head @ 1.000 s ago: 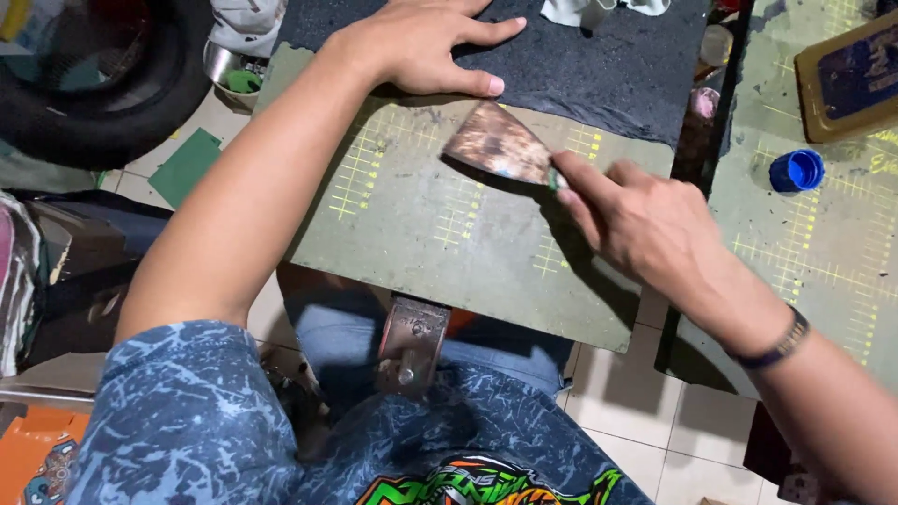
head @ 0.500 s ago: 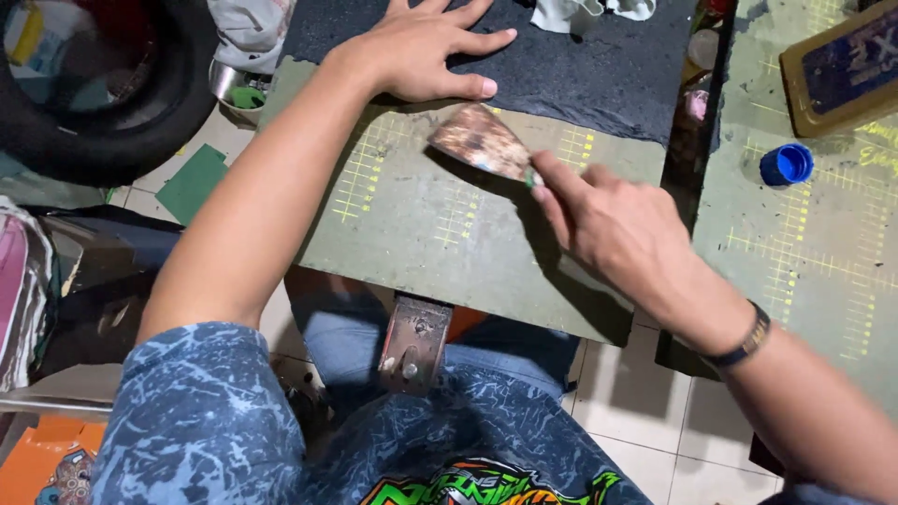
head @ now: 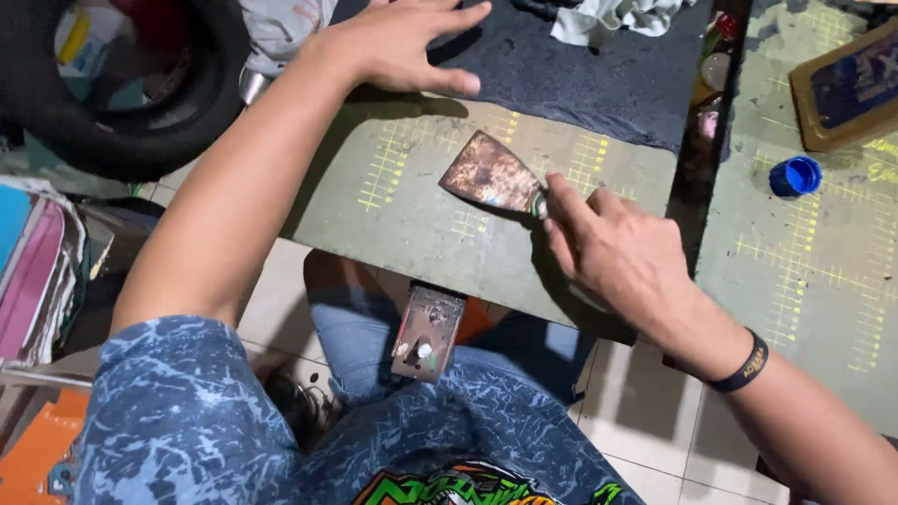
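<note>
A rusty scraper (head: 493,174) is being held in the right hand's (head: 617,257) closed grip and worked toward the dark sheet (head: 599,84), which is being pinned by the left hand (head: 398,42) (flat, fingers spread); a low blade angle is likely being called for next.

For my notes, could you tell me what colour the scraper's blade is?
Rusty brown with grey patches, on the scraper; head view.

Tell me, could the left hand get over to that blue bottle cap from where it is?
Probably not easily. The left hand lies flat on the dark sheet, while the blue bottle cap sits on the far mat beyond the right hand holding the rusty scraper.
</note>
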